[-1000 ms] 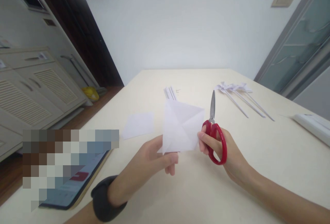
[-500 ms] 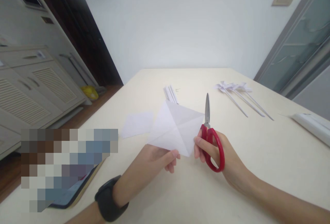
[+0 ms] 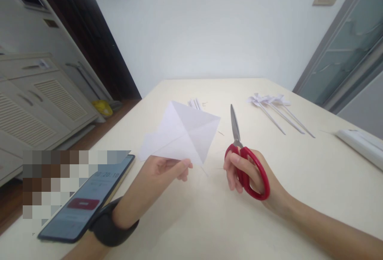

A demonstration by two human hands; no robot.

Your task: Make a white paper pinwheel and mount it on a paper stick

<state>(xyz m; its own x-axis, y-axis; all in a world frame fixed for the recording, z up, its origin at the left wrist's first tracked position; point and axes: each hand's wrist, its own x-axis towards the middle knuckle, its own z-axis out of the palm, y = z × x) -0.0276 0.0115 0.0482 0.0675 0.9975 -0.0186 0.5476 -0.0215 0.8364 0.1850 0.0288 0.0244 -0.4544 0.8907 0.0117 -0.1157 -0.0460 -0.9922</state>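
Note:
My left hand [image 3: 170, 168] pinches the near edge of a white square of paper [image 3: 185, 132], which is held above the table and shows crossing diagonal creases. Another white paper [image 3: 146, 144] lies flat behind it, partly hidden. Red-handled scissors [image 3: 243, 156] are in my right hand [image 3: 242, 172], fingers through the loops, with the blades together and pointing up and away. A gap separates the blades from the paper's right corner. A thin pale strip [image 3: 204, 171] shows just below the paper's near corner.
Several white paper sticks [image 3: 195, 104] lie behind the held paper. White paper pinwheels on sticks [image 3: 271, 100] rest at the back right. A long white object [image 3: 359, 144] lies at the right edge. A phone [image 3: 86, 204] lies at the left, beside my wrist.
My left hand has moved the paper left, away from my right hand. The scissors have tilted leftward at the tip. More of the phone now shows.

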